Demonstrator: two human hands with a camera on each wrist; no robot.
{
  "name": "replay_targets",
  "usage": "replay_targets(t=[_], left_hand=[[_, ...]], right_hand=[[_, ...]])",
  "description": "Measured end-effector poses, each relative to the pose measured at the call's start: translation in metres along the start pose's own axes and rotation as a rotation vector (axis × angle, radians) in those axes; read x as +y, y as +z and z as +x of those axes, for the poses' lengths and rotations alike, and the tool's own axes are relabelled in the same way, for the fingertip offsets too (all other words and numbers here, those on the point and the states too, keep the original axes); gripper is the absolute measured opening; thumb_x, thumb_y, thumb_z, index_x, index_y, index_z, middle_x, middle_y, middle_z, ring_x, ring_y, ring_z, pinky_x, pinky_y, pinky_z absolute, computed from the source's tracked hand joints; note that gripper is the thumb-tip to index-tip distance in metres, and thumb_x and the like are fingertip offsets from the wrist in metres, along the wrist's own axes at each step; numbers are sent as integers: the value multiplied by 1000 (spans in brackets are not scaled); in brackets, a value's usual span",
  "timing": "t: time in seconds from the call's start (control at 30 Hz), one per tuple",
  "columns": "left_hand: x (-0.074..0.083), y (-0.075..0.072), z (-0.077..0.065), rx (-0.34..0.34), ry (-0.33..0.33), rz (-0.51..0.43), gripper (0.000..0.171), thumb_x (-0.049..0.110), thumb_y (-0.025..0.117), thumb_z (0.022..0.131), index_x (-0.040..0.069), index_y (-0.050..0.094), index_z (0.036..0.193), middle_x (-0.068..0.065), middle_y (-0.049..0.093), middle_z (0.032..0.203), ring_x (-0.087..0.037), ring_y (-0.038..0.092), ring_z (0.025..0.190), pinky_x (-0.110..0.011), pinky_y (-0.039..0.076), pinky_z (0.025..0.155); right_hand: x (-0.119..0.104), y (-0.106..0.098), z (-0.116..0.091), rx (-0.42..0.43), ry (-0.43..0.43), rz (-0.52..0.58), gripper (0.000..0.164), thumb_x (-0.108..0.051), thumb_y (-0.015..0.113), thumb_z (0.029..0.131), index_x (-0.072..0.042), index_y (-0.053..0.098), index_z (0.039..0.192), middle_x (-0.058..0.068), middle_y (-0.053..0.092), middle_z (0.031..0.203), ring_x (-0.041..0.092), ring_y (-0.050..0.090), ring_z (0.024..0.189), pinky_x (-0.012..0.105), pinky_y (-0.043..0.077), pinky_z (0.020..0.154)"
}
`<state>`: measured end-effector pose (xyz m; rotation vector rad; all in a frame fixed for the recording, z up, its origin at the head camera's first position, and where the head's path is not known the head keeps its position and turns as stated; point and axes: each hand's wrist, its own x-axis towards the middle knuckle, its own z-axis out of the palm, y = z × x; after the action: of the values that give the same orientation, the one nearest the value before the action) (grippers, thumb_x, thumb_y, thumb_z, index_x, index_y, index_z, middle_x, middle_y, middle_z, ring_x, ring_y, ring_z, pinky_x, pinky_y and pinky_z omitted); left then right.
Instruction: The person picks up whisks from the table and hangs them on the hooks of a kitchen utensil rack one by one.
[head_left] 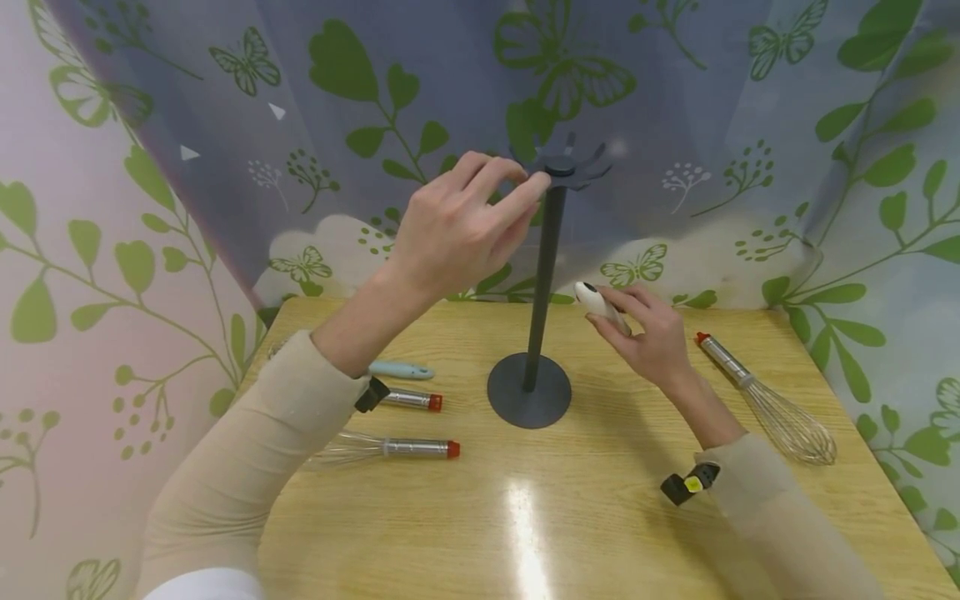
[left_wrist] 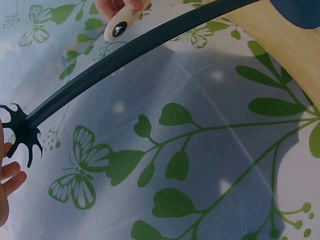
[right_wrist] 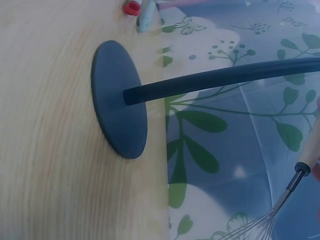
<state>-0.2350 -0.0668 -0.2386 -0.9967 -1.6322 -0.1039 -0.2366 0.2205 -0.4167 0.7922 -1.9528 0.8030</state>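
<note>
Beige sleeves (head_left: 225,467) are covering both forearms nearest the camera, above a wooden worktop (head_left: 405,533). On the left, the front whisk (head_left: 420,448) is lying with its red tip pointing right; just beyond it, the middle whisk (head_left: 408,399) is showing its silver handle and red tip, the arm hiding the rest. On the right, the right whisk (head_left: 765,400) is lying aslant, its red end pointing away. Between them, a dark stand (head_left: 545,283) is standing on its round base, while a blue handle (head_left: 402,369) is lying left of it, beyond the middle whisk. The right hand (head_left: 652,337) is gripping the white whisk (head_left: 597,306) by its handle, holding it in the air just right of the pole, apart from it. Higher up, the left hand (head_left: 468,217) is pinching the stand at its hooks (head_left: 558,165). Leaf-and-butterfly cloth (head_left: 420,50) is hanging behind everything.
</note>
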Motion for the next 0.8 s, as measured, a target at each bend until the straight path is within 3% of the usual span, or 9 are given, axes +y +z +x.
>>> replay_targets(t=[0.3, 0.5, 0.57, 0.8], left_hand=[[1, 0, 0, -4, 0, 3, 20, 18, 58, 106, 13, 74, 117, -10, 74, 102, -29, 70, 89, -33, 62, 66], [1, 0, 0, 1, 0, 2, 20, 18, 58, 106, 13, 74, 117, -10, 74, 102, -29, 69, 89, -32, 62, 65], [1, 0, 0, 2, 0, 4, 20, 18, 58, 106, 13, 74, 117, -10, 74, 102, -29, 69, 89, -32, 61, 65], [1, -1, -1, -3, -3, 4, 21, 18, 58, 106, 14, 75, 118, -10, 74, 103, -29, 69, 89, -32, 61, 64]], right_hand=[[-4, 2, 8, 67, 73, 95, 56, -49, 70, 99, 4, 78, 113, 26, 73, 92, 37, 64, 75, 16, 41, 68], [-6, -1, 15, 101, 113, 133, 33, -19, 85, 91, 4, 78, 113, 27, 71, 91, 35, 66, 73, 11, 50, 78], [-8, -2, 17, 109, 125, 141, 31, -8, 87, 85, 4, 78, 113, 26, 71, 91, 30, 66, 73, 9, 51, 80], [-14, -3, 26, 145, 156, 183, 41, 13, 86, 73, 6, 78, 112, 27, 72, 93, -11, 61, 87, 7, 53, 82]])
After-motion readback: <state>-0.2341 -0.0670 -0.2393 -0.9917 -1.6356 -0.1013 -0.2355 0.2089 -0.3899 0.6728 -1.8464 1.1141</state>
